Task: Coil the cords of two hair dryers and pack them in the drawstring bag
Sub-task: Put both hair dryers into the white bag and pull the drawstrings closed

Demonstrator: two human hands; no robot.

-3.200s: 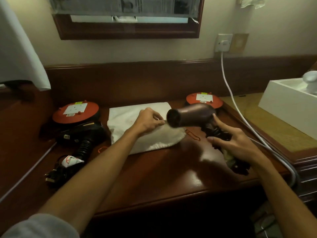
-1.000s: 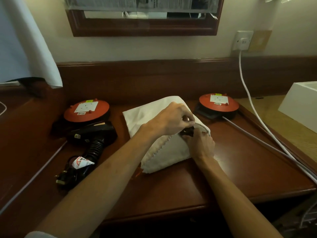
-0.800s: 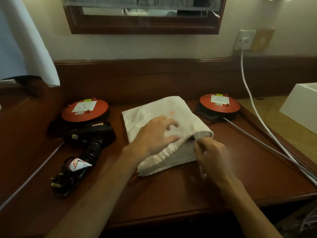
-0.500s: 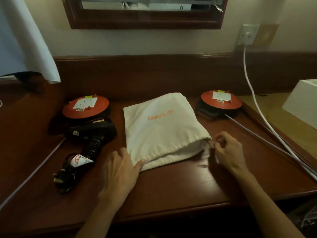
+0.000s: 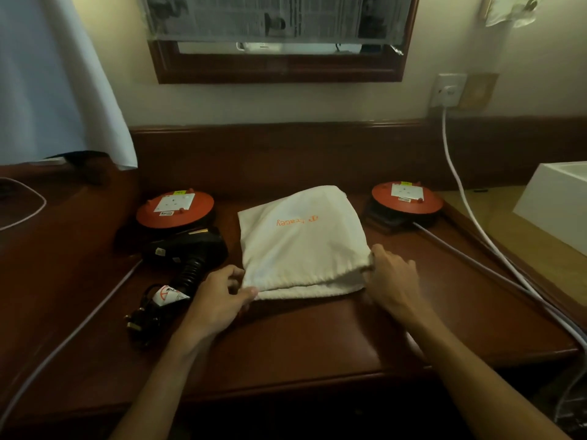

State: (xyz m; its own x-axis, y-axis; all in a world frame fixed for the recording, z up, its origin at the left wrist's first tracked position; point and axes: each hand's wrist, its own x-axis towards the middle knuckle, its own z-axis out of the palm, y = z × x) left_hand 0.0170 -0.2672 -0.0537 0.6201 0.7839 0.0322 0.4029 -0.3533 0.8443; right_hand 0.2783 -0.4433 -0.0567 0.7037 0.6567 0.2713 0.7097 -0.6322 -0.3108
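1. Dim, warm light overall; the wall (image 5: 286, 103) at the top is the brightest area.
2. Soft glare on the polished desk (image 5: 317, 344) near its front edge.
3. The bottom corners fall into deep shadow.
4. Wide-angle bending curves the edges; detail is slightly soft.

— What can't you make out around the two grips on the drawstring bag (image 5: 301, 239)?

— Whatever lies inside it; the cloth covers it fully. The left hand (image 5: 219, 300) pinches the near-left corner of the mouth, yet its fingertips fold under the hem, out of sight. The right hand (image 5: 390, 281) hides the opposite corner, so its grip is unclear.

— And left of the left hand?

— The black hair dryer (image 5: 187, 249): its coiled cord (image 5: 149, 312) is a dark tangle, loops uncountable, and the tag's print is too small.

— Beyond the right hand?

— The white box (image 5: 556, 198) is cut by the frame's edge.
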